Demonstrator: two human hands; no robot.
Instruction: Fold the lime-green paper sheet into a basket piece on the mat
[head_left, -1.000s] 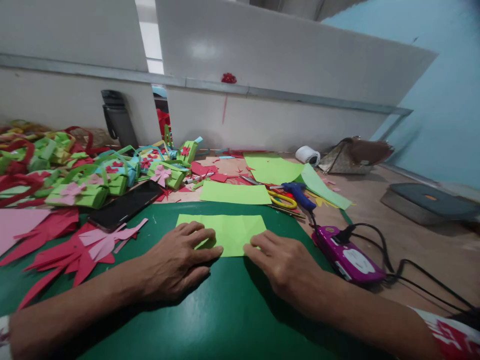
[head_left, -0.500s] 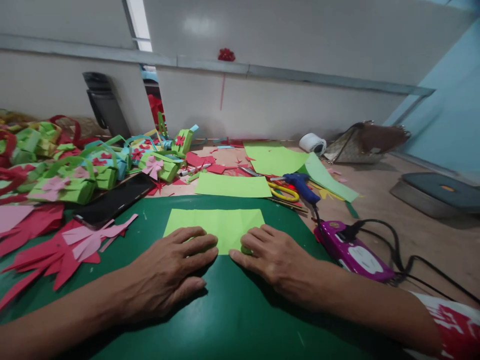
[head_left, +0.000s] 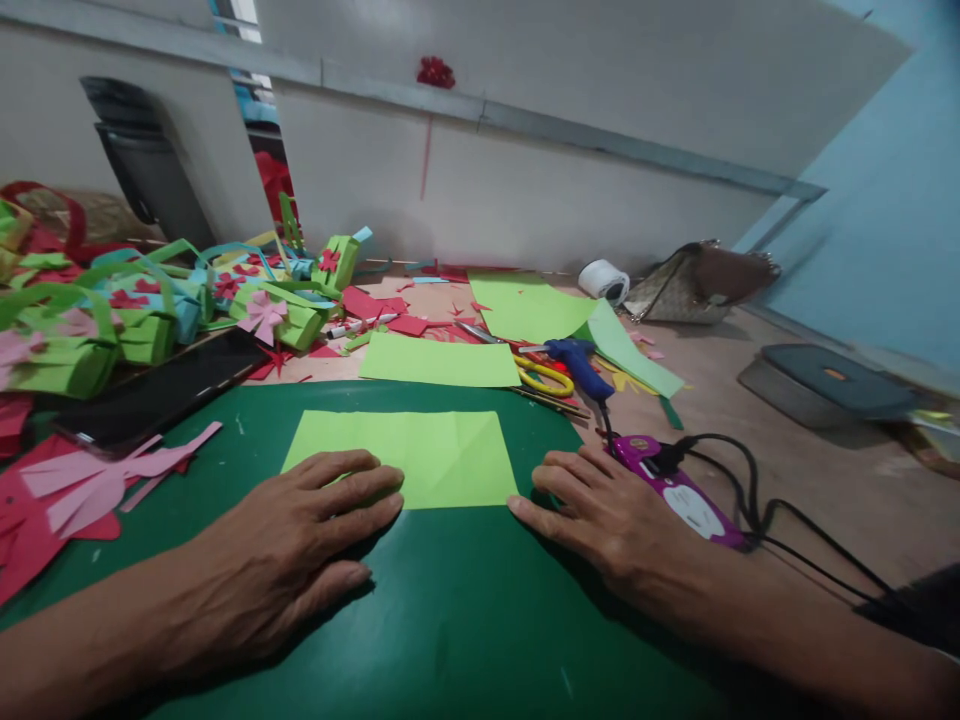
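Note:
A creased sheet of light green paper [head_left: 442, 455] lies on the green mat [head_left: 450, 610] in front of me. Across its left part rests my left hand [head_left: 315, 540], palm down, fingers stretched out and thumb apart. My right hand [head_left: 600, 510] is at the sheet's lower right corner, where the thumb tip touches the edge. Its other fingers are a little bent and lie on the mat beside the paper. Just beyond is another strip of green paper [head_left: 439, 360].
Behind the papers lie yellow-handled scissors [head_left: 546, 376], a blue glue gun [head_left: 581, 368] and red scraps. A purple power strip [head_left: 675, 490] with black cables sits right. On the left are a phone [head_left: 165, 390], pink cutouts [head_left: 112, 480] and several small paper baskets [head_left: 281, 318].
My right hand has slid right along the paper's near edge to its corner, uncovering the right part. My left hand stays on the sheet. The whole view has shifted.

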